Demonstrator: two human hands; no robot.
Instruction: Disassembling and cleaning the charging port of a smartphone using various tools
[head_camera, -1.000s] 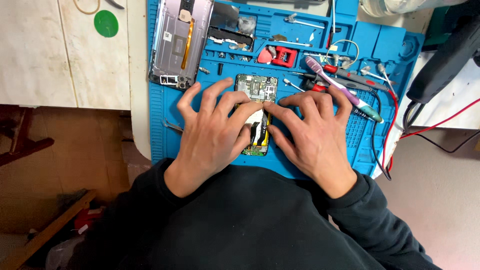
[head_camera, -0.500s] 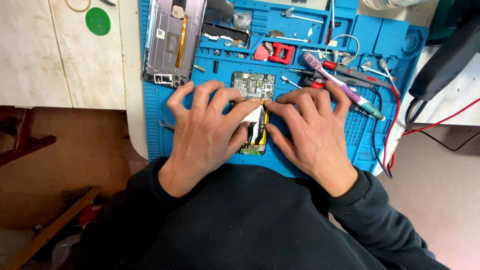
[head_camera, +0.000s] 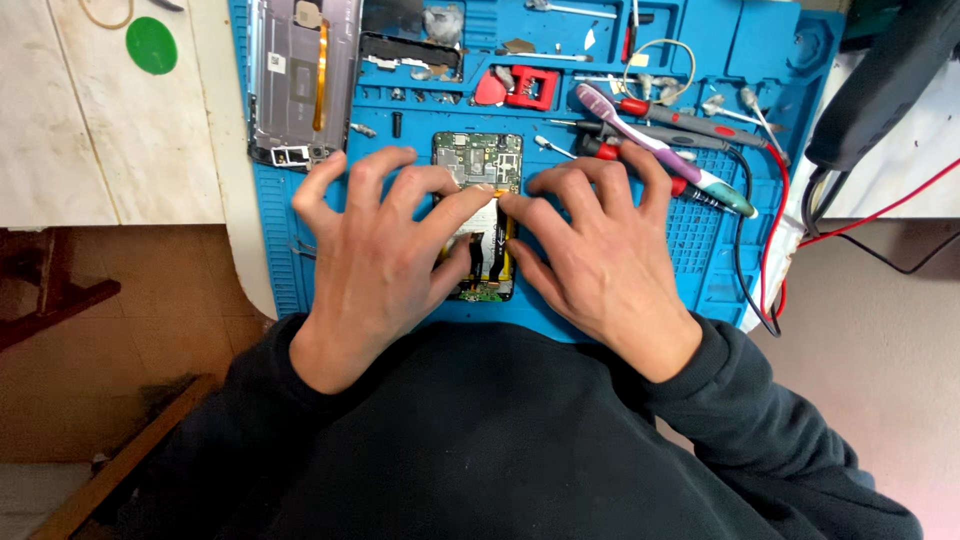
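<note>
Left hand (head_camera: 385, 250) and right hand (head_camera: 600, 250) stay on opened phone (head_camera: 480, 215), fingers spread, index tips now meeting at 12 o'clock edge of battery, pressing orange flex

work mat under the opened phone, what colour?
Blue: the work mat under the opened phone and both hands, clearest in the head view.

Left hand (head_camera: 385, 255) (spread) — right hand (head_camera: 600, 255) likewise.

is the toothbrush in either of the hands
No, the toothbrush lies on the blue mat beyond the right hand, untouched by either hand.
</note>
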